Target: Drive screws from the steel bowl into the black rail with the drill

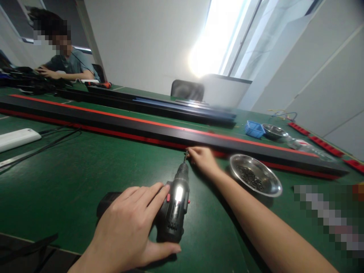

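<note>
My left hand (127, 216) is wrapped round the handle of a black cordless drill (178, 201) that lies on its side on the green table. The drill's bit points away from me towards the long black bar with red edges (159, 132). At the tip of the bit (185, 157), my right hand (203, 159) pinches with its fingertips; what is between them is too small to make out. To the right of that hand stands a round metal bowl (274, 184) with many small dark pieces, like screws, in it.
Further dark bars (159, 106) lie behind the red-edged one. A blue basket (254, 129) and another metal bowl (275, 131) stand at the back right. On the left are a white power strip (19, 139) and cables. A person (71, 64) sits at the far left.
</note>
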Action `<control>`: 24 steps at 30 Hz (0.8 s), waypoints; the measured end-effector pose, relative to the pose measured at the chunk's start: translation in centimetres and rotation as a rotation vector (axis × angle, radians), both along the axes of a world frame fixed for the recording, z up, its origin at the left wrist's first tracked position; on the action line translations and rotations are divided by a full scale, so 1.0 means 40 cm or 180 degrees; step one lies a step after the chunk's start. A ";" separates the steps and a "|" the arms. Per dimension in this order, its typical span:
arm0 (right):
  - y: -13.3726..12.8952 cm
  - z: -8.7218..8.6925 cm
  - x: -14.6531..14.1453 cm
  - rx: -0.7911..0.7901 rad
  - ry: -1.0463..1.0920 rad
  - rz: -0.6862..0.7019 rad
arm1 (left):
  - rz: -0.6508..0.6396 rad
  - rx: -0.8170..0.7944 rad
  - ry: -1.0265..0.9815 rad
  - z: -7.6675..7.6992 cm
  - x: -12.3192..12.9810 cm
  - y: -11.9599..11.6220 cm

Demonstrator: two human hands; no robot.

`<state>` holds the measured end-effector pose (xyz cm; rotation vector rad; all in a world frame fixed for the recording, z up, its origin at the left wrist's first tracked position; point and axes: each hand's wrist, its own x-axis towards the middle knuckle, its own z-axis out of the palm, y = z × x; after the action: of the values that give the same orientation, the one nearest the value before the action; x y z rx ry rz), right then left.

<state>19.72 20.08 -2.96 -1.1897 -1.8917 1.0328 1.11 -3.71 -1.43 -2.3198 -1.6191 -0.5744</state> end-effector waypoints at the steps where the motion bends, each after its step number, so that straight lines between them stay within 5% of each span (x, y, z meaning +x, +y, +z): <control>1: 0.000 0.001 0.001 0.0006 -0.0026 0.0000 | 0.0001 -0.0003 -0.0001 0.000 0.000 0.001; 24: -0.004 0.012 0.006 0.0327 -0.0343 -0.0141 | -0.0010 -0.0031 -0.0080 0.001 0.002 -0.003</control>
<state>19.95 19.92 -2.48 -1.2439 -1.9671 0.8526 1.18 -3.83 -1.38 -2.3316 -1.6332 -0.5999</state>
